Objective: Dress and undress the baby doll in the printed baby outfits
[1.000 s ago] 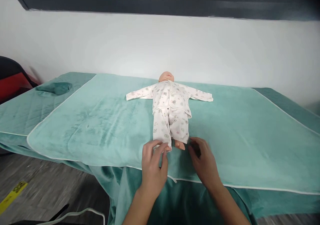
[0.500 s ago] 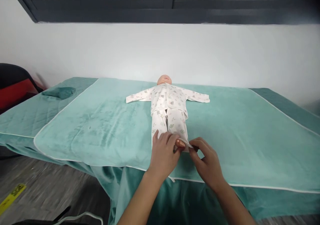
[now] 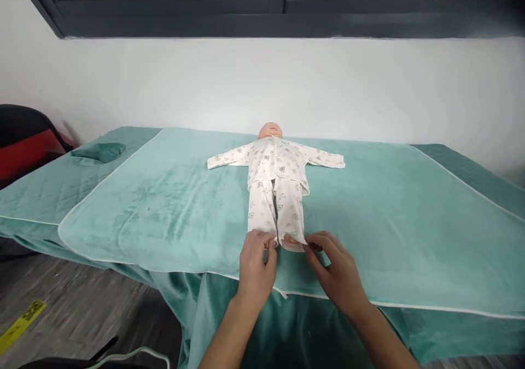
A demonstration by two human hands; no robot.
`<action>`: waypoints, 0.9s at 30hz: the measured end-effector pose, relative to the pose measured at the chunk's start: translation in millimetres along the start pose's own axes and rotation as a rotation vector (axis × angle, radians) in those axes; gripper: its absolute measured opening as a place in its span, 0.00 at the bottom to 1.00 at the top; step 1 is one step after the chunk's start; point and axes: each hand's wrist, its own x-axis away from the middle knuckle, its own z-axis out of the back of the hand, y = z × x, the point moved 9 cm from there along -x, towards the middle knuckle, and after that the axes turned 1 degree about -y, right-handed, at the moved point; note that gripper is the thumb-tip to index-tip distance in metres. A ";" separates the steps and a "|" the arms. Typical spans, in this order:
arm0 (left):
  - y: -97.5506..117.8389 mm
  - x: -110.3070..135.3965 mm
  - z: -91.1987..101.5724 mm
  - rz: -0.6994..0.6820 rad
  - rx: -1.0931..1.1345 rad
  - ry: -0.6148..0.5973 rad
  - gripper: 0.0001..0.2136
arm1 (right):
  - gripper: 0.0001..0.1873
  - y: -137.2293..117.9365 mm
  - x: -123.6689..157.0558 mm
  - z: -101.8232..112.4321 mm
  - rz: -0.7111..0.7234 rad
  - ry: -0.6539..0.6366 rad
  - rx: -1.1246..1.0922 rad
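Observation:
A baby doll (image 3: pixel 270 130) lies on its back on a teal towel (image 3: pixel 172 210), arms spread, dressed in a white printed shirt (image 3: pixel 276 161) and matching trousers (image 3: pixel 276 210). My left hand (image 3: pixel 256 268) pinches the cuff of the trouser leg on the left, fingers closed on the fabric. My right hand (image 3: pixel 336 270) pinches the cuff of the other trouser leg, where a doll foot (image 3: pixel 291 240) peeks out. Both hands sit at the doll's feet near the towel's front edge.
The towel covers a teal padded table (image 3: pixel 36 194) set against a white wall under a dark window frame (image 3: pixel 279 8). A face hole (image 3: pixel 98 151) shows at the table's left end. A red and black chair (image 3: pixel 20 145) stands far left. A white cable (image 3: pixel 135 353) lies on the floor.
My left hand went across to the right trouser leg, then came back to the left cuff. My right hand closed on the right cuff. The trouser legs now reach lower over the feet.

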 end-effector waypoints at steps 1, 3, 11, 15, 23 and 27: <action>-0.5 3.2 2.1 -0.019 -0.028 0.007 0.06 | 0.04 1.8 0.2 1.4 -0.021 0.007 -0.010; -5.2 9.4 2.0 -0.019 -0.090 -0.009 0.08 | 0.04 7.9 0.0 5.3 -0.098 0.025 -0.037; -23.4 9.4 -5.2 0.089 -0.160 -0.007 0.14 | 0.05 -3.1 -11.7 1.9 -0.092 -0.009 -0.150; -24.7 4.5 1.2 0.159 -0.012 0.074 0.11 | 0.05 1.7 -5.2 -14.1 -0.050 -0.106 -0.099; -10.6 10.5 5.1 0.027 -0.106 0.124 0.15 | 0.10 24.9 -2.3 -20.1 -0.145 -0.213 -0.157; -4.1 15.5 0.6 -0.098 -0.186 0.083 0.19 | 0.17 43.5 -13.9 -12.5 -0.290 -0.174 -0.182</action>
